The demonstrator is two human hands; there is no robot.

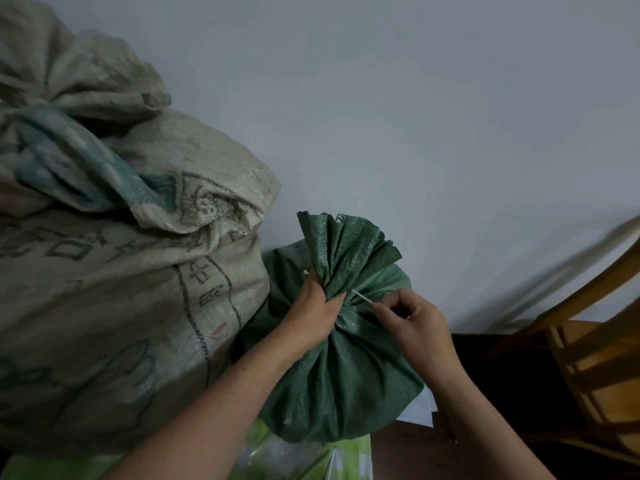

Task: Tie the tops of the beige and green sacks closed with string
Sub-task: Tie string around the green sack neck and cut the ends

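I see my left hand (317,308) gripping the green sack (332,382) by its gathered neck, right hand (417,322) pinching the string (362,296) there, beige sack (131,299) alongside

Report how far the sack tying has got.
Apparently done: the beige sack has its top bunched shut, though no string shows there, so a knot cannot be confirmed. In hand: the left hand grips the gathered neck of the green sack while the right hand pinches the white string at that neck. Left: finishing the green sack's knot; none is visible yet.
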